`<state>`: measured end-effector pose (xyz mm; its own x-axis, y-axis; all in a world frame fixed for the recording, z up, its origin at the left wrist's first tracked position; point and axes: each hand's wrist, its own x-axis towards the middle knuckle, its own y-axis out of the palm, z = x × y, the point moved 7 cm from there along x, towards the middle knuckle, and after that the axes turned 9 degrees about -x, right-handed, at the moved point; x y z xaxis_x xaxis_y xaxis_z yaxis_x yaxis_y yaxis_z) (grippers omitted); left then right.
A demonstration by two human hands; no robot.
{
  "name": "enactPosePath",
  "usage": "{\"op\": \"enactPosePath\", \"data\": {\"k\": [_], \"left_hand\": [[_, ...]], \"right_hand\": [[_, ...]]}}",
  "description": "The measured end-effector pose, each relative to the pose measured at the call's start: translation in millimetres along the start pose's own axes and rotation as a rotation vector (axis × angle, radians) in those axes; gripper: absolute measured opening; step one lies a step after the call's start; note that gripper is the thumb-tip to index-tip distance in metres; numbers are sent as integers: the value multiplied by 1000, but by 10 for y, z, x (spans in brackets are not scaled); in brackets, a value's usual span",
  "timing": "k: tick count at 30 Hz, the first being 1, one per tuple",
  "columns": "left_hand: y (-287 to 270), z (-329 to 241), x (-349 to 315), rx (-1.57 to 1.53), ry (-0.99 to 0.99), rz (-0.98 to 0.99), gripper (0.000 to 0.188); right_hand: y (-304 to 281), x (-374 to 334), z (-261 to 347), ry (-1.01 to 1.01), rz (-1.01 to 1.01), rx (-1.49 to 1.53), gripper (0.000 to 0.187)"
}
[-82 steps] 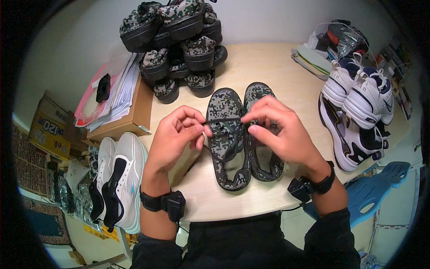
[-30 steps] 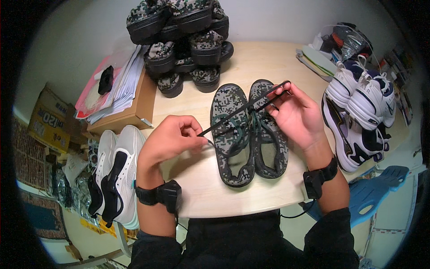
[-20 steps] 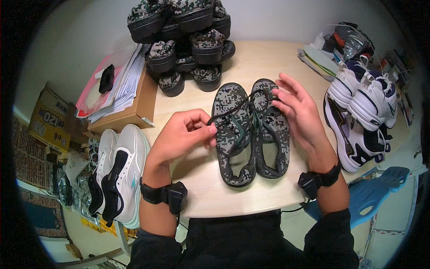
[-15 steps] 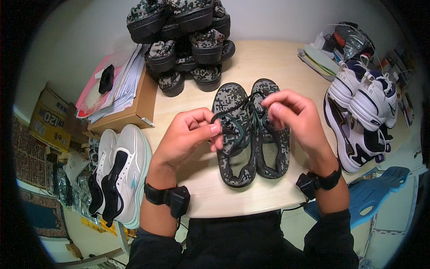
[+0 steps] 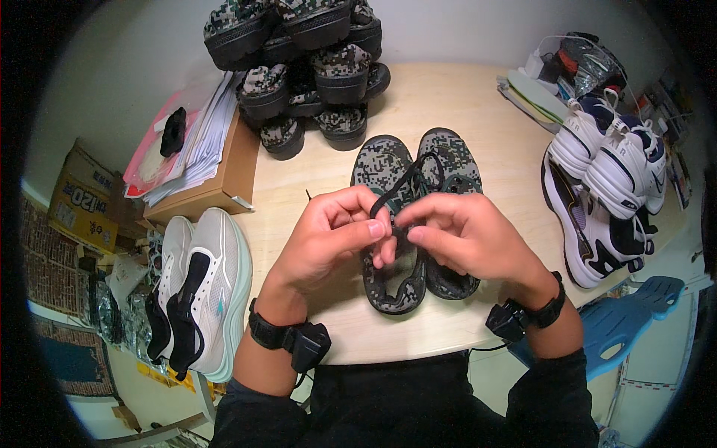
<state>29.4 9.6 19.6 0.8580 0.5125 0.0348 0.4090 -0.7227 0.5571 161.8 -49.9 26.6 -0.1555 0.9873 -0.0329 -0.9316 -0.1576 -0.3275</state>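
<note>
A pair of grey digital-camouflage shoes, the left shoe [image 5: 379, 164] and the right shoe [image 5: 449, 153], stands side by side on the table, toes pointing away from me. My left hand [image 5: 340, 233] pinches a black shoelace [image 5: 394, 193] between thumb and fingers above the left shoe. The lace runs from its fingertips up to the lacing between the shoes. Close beside those fingertips is my right hand [image 5: 470, 235], its thumb and forefinger slightly apart and nothing clearly between them. My hands hide much of the lacing and part of the openings.
Stacked camouflage shoes [image 5: 340, 78] stand at the back left. A cardboard box [image 5: 235, 175] with papers on top is left of the pair, and light grey sneakers [image 5: 216, 261] lie nearer me. White sneakers [image 5: 620, 179] are piled at right, above a blue chair [image 5: 620, 325].
My right hand has come down and left from the right shoe's lacing to my left fingertips. My left hand has shifted slightly right, still holding the lace.
</note>
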Motion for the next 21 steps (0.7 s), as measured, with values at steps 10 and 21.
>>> {"op": "enactPosePath", "data": {"k": [10,21], "left_hand": [[-11,19,2,-23,29,-2,10],[-71,98,72,289,-19,-181,15]], "right_hand": [[92,15,-76,53,131,148,15],[9,19,-60,29,-11,7,15]]}}
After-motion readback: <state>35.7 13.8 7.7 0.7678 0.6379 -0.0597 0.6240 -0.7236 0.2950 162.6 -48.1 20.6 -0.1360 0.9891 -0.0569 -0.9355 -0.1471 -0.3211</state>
